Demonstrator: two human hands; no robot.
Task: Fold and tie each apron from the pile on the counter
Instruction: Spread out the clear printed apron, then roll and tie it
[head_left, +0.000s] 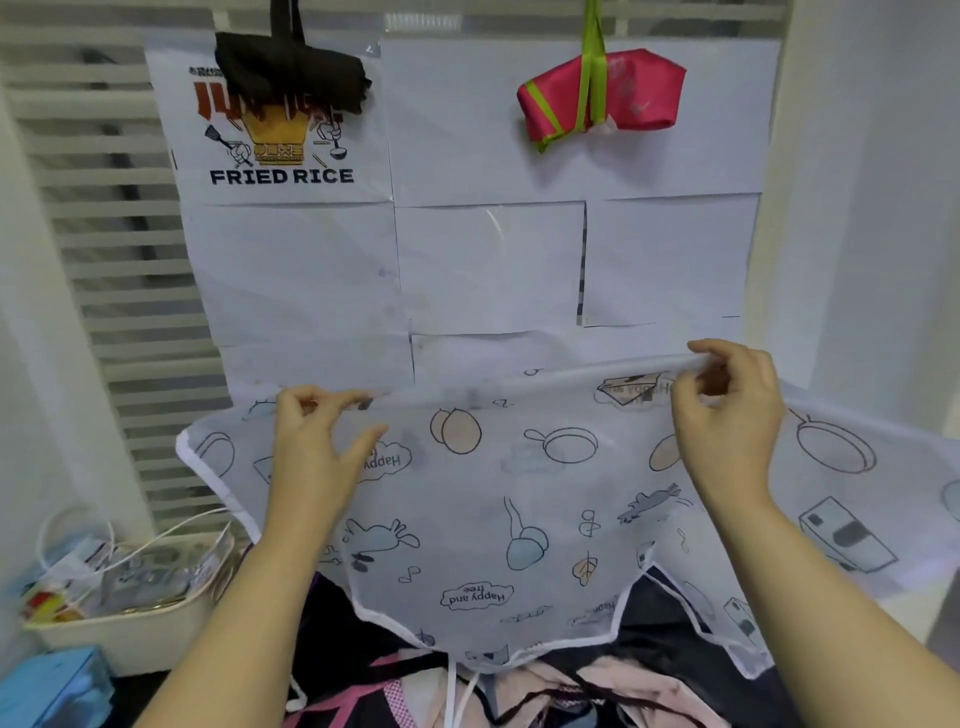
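A translucent white apron (519, 499) printed with pans, eggs and "Happy and free" bubbles is spread out in the air in front of me. My left hand (311, 447) pinches its upper fold at the left. My right hand (727, 415) pinches the same fold at the right. The apron's white-trimmed lower edge and thin white ties (457, 691) hang over a pile of dark, pink and beige aprons (545, 696) on the counter. Two tied apron bundles hang on the wall: a black one (291, 73) and a pink one with green straps (597, 98).
A cream basket (119, 623) of packets, cables and clutter sits at the lower left, with a blue box (52, 686) in front of it. White paper sheets and a "FRIED RICE" poster (280, 156) cover the wall behind. Window blinds (104, 260) are at the left.
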